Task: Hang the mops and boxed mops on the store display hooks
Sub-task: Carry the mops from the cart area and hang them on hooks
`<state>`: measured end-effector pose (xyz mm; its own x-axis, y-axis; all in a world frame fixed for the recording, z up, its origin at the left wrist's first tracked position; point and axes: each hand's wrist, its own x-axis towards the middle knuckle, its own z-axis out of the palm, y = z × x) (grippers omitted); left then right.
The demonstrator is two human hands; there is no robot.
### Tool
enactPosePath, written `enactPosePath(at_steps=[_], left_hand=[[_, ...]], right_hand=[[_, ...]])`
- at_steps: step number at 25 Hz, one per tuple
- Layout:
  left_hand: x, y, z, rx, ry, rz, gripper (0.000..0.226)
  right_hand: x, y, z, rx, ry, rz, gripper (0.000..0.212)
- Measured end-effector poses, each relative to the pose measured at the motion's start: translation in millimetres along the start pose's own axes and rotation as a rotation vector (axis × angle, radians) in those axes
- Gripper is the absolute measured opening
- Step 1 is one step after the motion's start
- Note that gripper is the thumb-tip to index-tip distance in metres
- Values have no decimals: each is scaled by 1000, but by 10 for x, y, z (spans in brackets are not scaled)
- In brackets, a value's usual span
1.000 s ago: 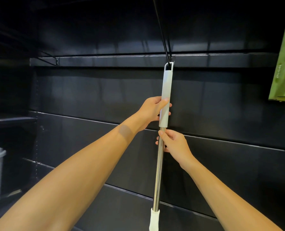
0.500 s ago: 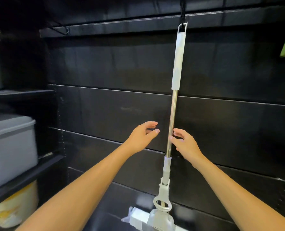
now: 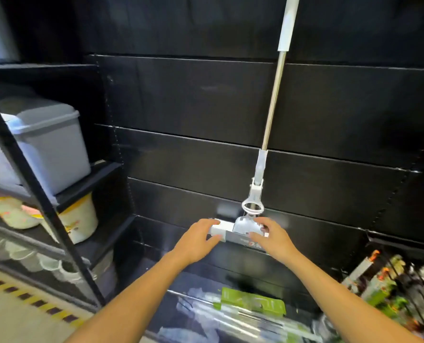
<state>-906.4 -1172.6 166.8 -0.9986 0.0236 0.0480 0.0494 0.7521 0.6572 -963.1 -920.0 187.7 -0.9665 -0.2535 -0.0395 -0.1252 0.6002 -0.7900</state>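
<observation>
A mop (image 3: 273, 100) with a white grip, steel pole and white squeeze head hangs against the black back wall; its top runs out of view, so the hook is not visible. My left hand (image 3: 198, 237) grips the left end of the mop head (image 3: 243, 227). My right hand (image 3: 273, 237) holds the head's right end. More mops in clear wrap with green labels (image 3: 249, 304) lie on the black base shelf below my arms.
A black rack (image 3: 35, 174) stands at the left with a grey lidded bin (image 3: 47, 142), a pale bucket (image 3: 78, 220) and stacked bowls. Packaged goods (image 3: 399, 283) hang at the lower right. Yellow-black tape marks the floor at lower left.
Both hands let go of the pole and dropped to the mop head, taking hold of its two ends. My view tilted down, so the hook left the frame.
</observation>
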Motion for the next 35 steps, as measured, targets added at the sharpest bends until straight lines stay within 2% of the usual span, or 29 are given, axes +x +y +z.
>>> enactPosePath(at_steps=[7,10,15,21,25,29,35], left_hand=[[-1263,-442,675,274,-217,-2,58],[-1613,-370,985,292,-309,51,58],[-1949,28,1666,326,-457,174,61],[-2370,918,2718,389,-688,385,70],[-2937,1736,3367,443,-792,605,66],[-3721,2515,3986,458,-845,782,78],[-5375,3840,4872,429,-992,1001,77]], right_hand=[[-1445,737,741,-111,-97,171,54],[-2087,1039,838,-165,-127,236,56],[-3091,1602,661,-127,-76,394,57],[-4608,2238,91,-115,165,630,55],[-5842,2537,-290,-95,341,750,54],[-7148,2782,-566,-31,493,850,51],[-9379,3001,-903,24,785,1036,48]])
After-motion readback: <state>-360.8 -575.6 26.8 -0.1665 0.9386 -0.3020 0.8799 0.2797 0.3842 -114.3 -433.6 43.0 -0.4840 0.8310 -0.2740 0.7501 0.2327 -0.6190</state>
